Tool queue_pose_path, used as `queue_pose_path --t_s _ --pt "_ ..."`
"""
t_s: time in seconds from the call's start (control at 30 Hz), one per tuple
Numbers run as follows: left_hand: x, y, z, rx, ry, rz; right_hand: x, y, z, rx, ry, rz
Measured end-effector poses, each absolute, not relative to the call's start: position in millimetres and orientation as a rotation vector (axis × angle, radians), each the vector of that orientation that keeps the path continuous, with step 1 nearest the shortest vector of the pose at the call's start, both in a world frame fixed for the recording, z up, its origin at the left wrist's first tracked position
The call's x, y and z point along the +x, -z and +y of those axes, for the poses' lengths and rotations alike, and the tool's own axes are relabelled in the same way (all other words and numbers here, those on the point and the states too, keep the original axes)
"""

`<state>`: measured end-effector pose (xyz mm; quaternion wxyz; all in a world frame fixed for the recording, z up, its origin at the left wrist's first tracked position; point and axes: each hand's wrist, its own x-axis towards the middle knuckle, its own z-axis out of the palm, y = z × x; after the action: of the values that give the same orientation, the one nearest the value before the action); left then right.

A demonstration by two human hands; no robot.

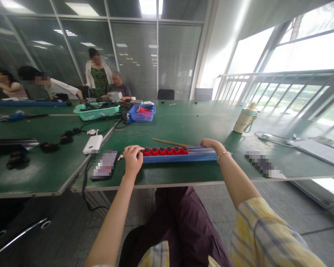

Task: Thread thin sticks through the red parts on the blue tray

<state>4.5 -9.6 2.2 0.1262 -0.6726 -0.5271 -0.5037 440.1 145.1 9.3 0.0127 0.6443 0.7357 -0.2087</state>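
Note:
A long blue rail (180, 158) lies near the table's front edge, with a row of several red blocks with dark tops (169, 151) set in its left and middle part. My left hand (133, 158) is closed round the rail's left end, fingers bent over it. Toward the right end, my right hand (210, 144) rests at the rail's far edge, its fingers bent and partly hidden behind the rail. Thin brown sticks (171, 142) lie just behind the rail.
Left of the rail are a pixelated phone (104, 165) and a white power bank (92, 144). A green basket (97, 112) and a blue basket (142, 116) stand farther back. At right are a bottle (245, 119) and another phone (261, 164). Several people are across the table.

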Motion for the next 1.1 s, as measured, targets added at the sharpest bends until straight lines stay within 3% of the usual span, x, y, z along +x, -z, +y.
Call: queue_pose_path --t_s 0.57,1.1 --pt "3.1 0.1 -8.1 -1.951 1.464 -1.523 449.5 -5.2 149.2 1.994 0.772 2.383" --pt "3.7 -0.6 -8.0 -1.956 1.484 -1.525 449.7 -2.1 153.0 2.062 0.683 2.338"
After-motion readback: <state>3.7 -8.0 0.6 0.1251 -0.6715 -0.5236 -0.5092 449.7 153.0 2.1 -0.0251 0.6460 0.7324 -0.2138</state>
